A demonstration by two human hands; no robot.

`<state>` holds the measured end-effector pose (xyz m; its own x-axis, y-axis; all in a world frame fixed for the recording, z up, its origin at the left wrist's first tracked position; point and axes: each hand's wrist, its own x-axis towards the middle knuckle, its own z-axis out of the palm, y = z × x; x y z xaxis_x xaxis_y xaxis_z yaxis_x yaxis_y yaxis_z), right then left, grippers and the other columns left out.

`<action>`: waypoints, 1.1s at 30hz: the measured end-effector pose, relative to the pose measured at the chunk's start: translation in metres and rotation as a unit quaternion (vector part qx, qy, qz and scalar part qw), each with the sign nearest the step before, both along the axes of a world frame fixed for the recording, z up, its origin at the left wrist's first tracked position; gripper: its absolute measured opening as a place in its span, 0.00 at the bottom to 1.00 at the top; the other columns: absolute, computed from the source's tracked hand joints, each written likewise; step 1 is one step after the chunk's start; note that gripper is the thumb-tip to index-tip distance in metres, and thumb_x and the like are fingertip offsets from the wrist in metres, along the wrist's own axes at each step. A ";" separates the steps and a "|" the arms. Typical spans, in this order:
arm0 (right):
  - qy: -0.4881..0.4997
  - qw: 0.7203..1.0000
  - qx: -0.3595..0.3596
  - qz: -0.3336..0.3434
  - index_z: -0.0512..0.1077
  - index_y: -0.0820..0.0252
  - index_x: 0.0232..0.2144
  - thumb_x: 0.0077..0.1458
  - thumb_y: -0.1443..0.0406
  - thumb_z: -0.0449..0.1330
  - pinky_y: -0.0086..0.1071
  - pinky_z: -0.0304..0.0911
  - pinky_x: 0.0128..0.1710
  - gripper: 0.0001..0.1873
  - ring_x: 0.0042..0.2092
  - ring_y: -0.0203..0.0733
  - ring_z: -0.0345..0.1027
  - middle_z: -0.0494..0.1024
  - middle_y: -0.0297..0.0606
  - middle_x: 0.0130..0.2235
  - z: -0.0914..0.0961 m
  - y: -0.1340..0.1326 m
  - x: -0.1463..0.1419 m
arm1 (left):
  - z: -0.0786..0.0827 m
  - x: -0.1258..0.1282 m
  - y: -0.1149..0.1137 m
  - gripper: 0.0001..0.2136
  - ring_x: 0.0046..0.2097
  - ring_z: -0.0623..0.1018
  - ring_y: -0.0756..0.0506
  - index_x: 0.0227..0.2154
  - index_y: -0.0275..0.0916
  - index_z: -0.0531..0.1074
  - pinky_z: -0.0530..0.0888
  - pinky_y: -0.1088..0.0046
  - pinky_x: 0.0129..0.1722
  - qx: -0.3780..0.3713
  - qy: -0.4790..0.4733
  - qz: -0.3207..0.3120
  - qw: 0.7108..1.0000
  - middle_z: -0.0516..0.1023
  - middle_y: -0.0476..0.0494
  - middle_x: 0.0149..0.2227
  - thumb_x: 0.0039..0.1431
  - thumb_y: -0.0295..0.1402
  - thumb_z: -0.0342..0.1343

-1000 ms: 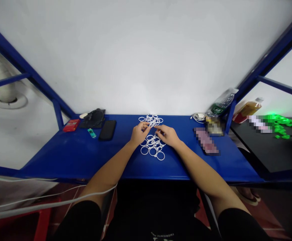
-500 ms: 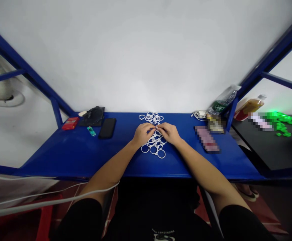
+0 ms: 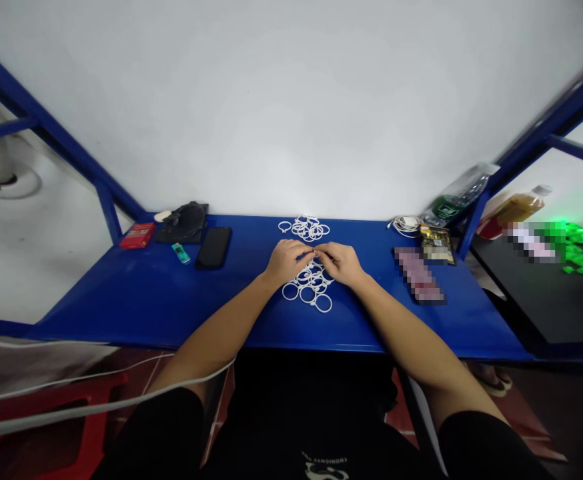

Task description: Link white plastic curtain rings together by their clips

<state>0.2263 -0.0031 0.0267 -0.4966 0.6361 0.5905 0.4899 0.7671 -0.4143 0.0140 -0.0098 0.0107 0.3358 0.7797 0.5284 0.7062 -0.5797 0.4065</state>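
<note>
My left hand (image 3: 287, 261) and my right hand (image 3: 342, 263) meet over the middle of the blue tabletop, fingertips almost touching. Both pinch a small white ring, mostly hidden behind the fingers. Beneath and in front of the hands lies a loose pile of white rings (image 3: 292, 291), each a thin hoop with a small knob on its edge. Beyond the fingertips, near the wall, is a second cluster of white rings (image 3: 307, 230), with a single one lying at its left side.
Left on the table are a black phone (image 3: 213, 247), a teal lighter-like item (image 3: 181, 253), a red box (image 3: 138, 236) and a black pouch (image 3: 186, 222). To the right lie a coiled white cable (image 3: 404, 226), a packet (image 3: 437, 245), a blurred pink item (image 3: 418, 275) and a leaning bottle (image 3: 459, 197).
The camera view has shifted slightly. Both hands stay together in nearly the same spot, fingertips drawn a little closer over the small white piece. The ring piles look the same.
</note>
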 end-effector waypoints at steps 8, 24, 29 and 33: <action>0.012 0.999 -0.011 -0.039 0.80 0.57 0.38 0.63 0.65 0.56 0.33 0.68 0.38 0.11 0.34 0.42 0.75 0.83 0.38 0.34 -0.003 0.005 0.004 | -0.002 -0.031 0.027 0.15 0.64 0.72 0.36 0.54 0.44 0.78 0.65 0.54 0.64 -0.018 0.022 0.111 0.993 0.78 0.40 0.61 0.71 0.40 0.54; -0.050 0.995 -0.087 -0.004 0.81 0.56 0.48 0.65 0.61 0.62 0.31 0.64 0.36 0.12 0.35 0.40 0.77 0.84 0.35 0.34 -0.007 0.011 0.004 | -0.015 -0.040 0.035 0.14 0.53 0.76 0.34 0.49 0.46 0.81 0.69 0.51 0.56 -0.081 0.079 0.187 0.976 0.81 0.38 0.50 0.65 0.30 0.55; -0.024 0.998 -0.064 -0.009 0.79 0.56 0.52 0.66 0.62 0.60 0.32 0.67 0.37 0.15 0.35 0.40 0.76 0.84 0.38 0.38 -0.007 0.009 0.004 | -0.006 -0.029 0.024 0.13 0.48 0.80 0.39 0.49 0.43 0.81 0.72 0.59 0.53 -0.029 0.000 0.117 0.993 0.83 0.41 0.46 0.68 0.30 0.55; -0.017 0.999 -0.031 -0.008 0.78 0.55 0.54 0.68 0.61 0.59 0.32 0.67 0.38 0.15 0.36 0.40 0.76 0.84 0.40 0.40 -0.004 0.005 0.003 | 0.000 -0.016 0.009 0.14 0.48 0.81 0.41 0.53 0.43 0.80 0.73 0.59 0.53 0.012 -0.009 0.033 0.999 0.84 0.41 0.46 0.72 0.36 0.53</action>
<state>0.2289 0.0021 0.0231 -0.5051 0.6798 0.5317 0.5174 0.7317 -0.4439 -0.0017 -0.0011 0.0105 0.2741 0.7872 0.5525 0.7355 -0.5417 0.4069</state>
